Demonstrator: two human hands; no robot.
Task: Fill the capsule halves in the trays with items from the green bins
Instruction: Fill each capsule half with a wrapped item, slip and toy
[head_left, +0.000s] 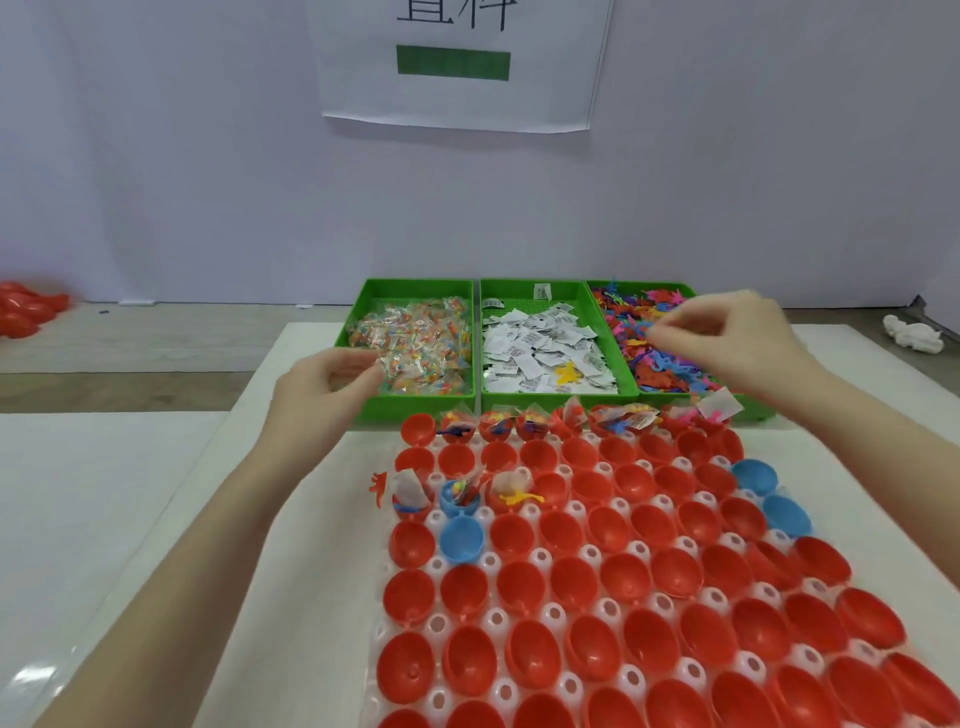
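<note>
Capsule halves (574, 582): mostly empty, seated in the white tray (493, 618); only the far row and a few others are filled.
Left hand (317, 387): pinching a clear packet at the left bin (410, 343).
Right hand (727, 338): fingers pinched over the right bin (670, 338); contents blurred, cannot tell.
Risk: I reckon the light halves could tip if an arm brushes them.

We see our own two bare forearms, the left hand (324, 387) and right hand (727, 338) without gloves, rings, watches or any sleeve in view.

Red and blue capsule halves (574, 582) open-side up in white tray (496, 618), three green bins (415, 408) behind
</note>
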